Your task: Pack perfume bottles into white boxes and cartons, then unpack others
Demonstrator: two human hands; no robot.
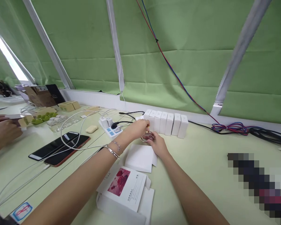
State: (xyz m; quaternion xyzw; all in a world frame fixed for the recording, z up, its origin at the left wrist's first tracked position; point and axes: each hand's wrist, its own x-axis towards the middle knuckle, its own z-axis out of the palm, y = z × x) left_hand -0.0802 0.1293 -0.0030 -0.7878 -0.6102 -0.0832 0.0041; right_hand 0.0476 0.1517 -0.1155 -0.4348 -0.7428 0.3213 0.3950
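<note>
Behind the work surface, a wall of matte green fabric blinds [178, 62], creased in broad horizontal folds, crossed by pale slanted frame bars and a twisted red and blue cable [168, 64]. Below, a smooth pale green table [201, 162], cut off at every edge of the view. At far right, a blurred mosaic block [259, 184], contents impossible to make out.

Near the bottom edge, a flat white card sleeve [125, 184] printed with a dark red picture and text too small to read. Just beyond, a plain white square box [140, 157], matte. To the left, two glossy black phones [61, 148] side by side, crossed by thin white cords. Along the back, a row of upright white boxes [168, 123], touching side to side. At the left margin, another person's hands [2, 131], mostly cut off.

Next the left hand [140, 126], wrist ringed by thin silver bracelets, fingertips pinched on top of a small round jar [148, 136]. Opposite, the right hand [158, 145], curled closed around the near side. Small round jar clear and glassy, reddish inside, just in front of the box row, largely hidden by fingers; resting on the table or lifted, impossible to tell.
</note>
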